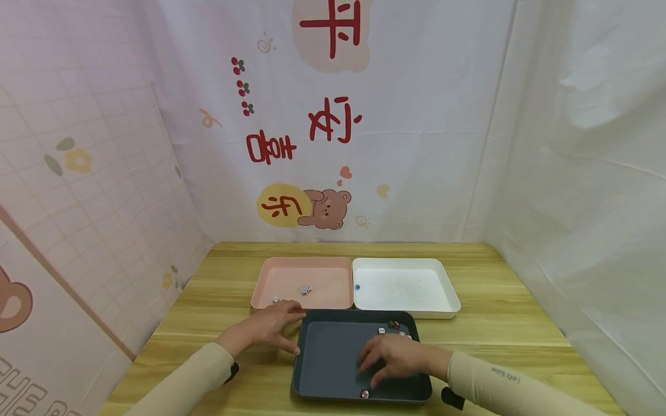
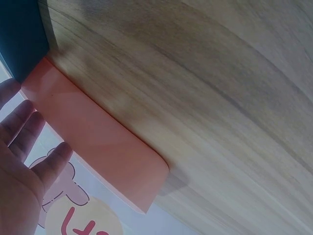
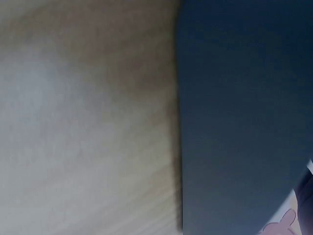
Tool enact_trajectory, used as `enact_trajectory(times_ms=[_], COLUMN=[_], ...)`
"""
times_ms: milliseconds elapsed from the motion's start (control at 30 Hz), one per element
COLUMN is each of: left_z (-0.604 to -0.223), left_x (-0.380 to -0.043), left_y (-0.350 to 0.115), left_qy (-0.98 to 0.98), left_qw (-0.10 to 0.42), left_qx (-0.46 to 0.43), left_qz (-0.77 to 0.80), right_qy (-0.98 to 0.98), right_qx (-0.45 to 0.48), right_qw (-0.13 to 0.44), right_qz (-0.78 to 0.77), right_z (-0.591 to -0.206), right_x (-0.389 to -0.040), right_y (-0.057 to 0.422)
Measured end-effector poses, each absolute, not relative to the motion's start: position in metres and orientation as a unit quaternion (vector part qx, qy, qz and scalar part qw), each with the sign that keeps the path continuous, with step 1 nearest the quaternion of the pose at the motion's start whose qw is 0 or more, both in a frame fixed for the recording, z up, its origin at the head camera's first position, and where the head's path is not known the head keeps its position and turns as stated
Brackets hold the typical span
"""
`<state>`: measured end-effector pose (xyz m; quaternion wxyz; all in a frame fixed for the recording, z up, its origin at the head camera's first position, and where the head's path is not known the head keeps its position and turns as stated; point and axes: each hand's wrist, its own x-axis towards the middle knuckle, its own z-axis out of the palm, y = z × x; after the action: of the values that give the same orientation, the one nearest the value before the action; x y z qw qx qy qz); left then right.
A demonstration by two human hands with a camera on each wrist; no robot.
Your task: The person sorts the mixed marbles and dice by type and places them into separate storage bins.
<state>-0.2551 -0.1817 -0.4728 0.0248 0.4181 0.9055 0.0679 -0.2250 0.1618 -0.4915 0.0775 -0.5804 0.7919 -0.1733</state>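
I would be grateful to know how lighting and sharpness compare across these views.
Head view: bright, the printed backdrop clear, the dice too small for fine detail; left wrist view: dimmer, the left hand in shade, a soft shadow on the table by the pink tray; right wrist view: table grain blurred, a pale patch left of the dark tray.

The dark tray [image 1: 328, 358] is looking like smooth, matt plastic; the pink tray [image 1: 328, 277] and white tray [image 1: 406, 286] are showing similar smooth plastic with a soft sheen. A small die [image 1: 364, 394] is appearing hard and plastic. The tabletop [image 1: 484, 329] is displaying streaky wood grain under a smooth, low-sheen finish. Behind, a backdrop [image 1: 432, 144] is hanging as creased, cloth-like sheeting; the sleeves [image 1: 182, 381] are appearing to be smooth, matt fabric.
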Motion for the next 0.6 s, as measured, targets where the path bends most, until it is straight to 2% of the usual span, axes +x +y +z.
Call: enact_trajectory(times_ms=[267,600], left_z=[-0.473,-0.474], left_x=[-0.255,-0.255], left_y=[-0.182,-0.182], left_qy=[0.906,0.904], left_qw=[0.026,0.018], left_qx=[0.417,0.420], left_qz=[0.070,0.071], right_qy=[0.778,0.775], right_qx=[-0.604,-0.618], right_qw=[0.069,0.032], right_qz=[-0.157,-0.124], right_z=[-0.499,-0.503], right_x=[-0.217,-0.215], right_y=[0.156,0.155])
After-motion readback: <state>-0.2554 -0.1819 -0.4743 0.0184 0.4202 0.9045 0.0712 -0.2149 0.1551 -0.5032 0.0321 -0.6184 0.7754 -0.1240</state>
